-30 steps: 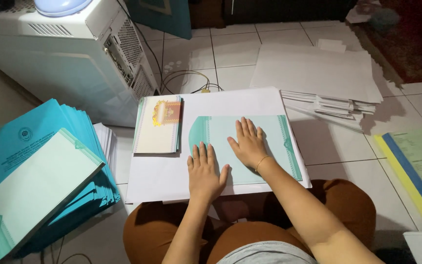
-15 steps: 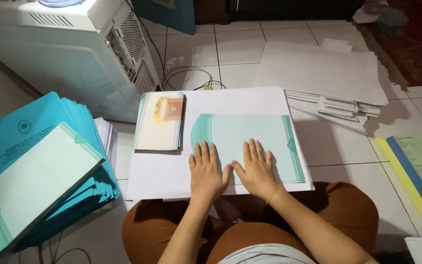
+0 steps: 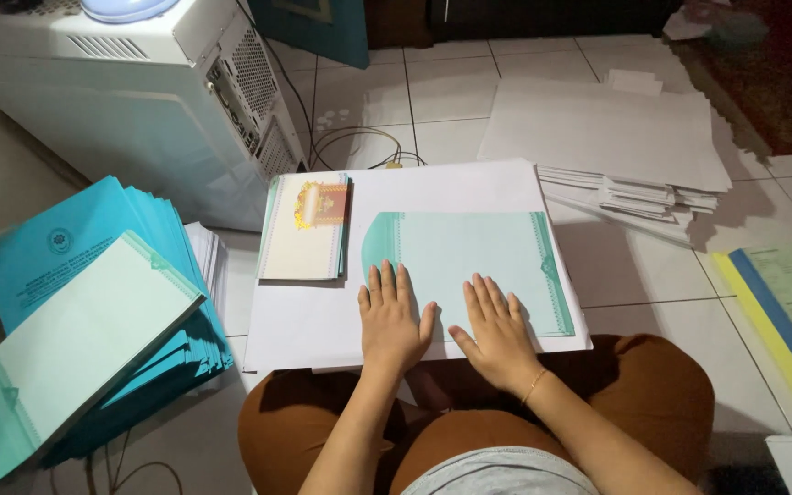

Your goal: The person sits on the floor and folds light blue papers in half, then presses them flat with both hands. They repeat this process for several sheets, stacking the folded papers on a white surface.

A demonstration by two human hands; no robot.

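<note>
A pale green sheet (image 3: 474, 252) with a patterned border lies on a white board (image 3: 323, 321) across my lap. Both hands rest flat on the sheet's near edge. My left hand (image 3: 391, 316) presses the lower left part, fingers spread. My right hand (image 3: 497, 332), with a thin bracelet at the wrist, lies beside it, fingers apart. Neither hand holds anything. A small stack of cream booklets (image 3: 304, 227) with a gold emblem sits on the board's left part.
A pile of teal folders (image 3: 93, 302) lies on the floor at my left, below a white appliance (image 3: 139, 101). White card sheets (image 3: 616, 137) are stacked at the back right. Yellow, blue and green papers (image 3: 786, 321) lie at the far right. Cables (image 3: 350, 142) trail on the tiles.
My right hand slid from the middle of the green sheet down to its near edge, ending beside my left hand. The left hand barely moved.
</note>
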